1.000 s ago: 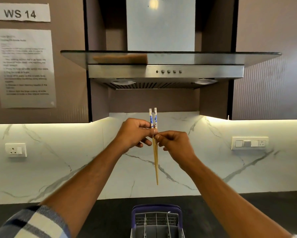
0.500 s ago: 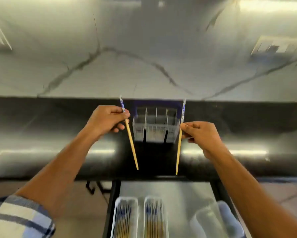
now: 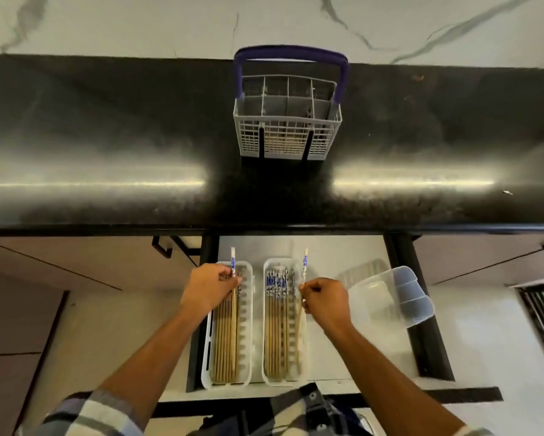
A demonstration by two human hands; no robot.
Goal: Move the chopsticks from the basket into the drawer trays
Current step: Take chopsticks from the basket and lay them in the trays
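A grey wire basket (image 3: pixel 286 143) with a blue handle stands on the black counter; several chopsticks show low behind its front mesh. Below, the open drawer (image 3: pixel 343 253) holds two white trays. My left hand (image 3: pixel 209 287) pinches one blue-topped wooden chopstick (image 3: pixel 233 262) over the left tray (image 3: pixel 248 325), among several chopsticks lying there. My right hand (image 3: pixel 325 302) pinches another chopstick (image 3: pixel 304 261) along the right edge of the right tray (image 3: pixel 266 325), which also holds several.
A clear plastic tub (image 3: pixel 390 297) lies tipped in the drawer's right part. The glossy black counter (image 3: pixel 107 146) runs across above the drawer, with a marble wall (image 3: pixel 138 23) behind. Cabinet fronts with black handles (image 3: pixel 162 247) flank the drawer.
My hands split the pair of chopsticks, one each, and came down from in front of the wall to the drawer trays. My view tilted down from the hood to the drawer.
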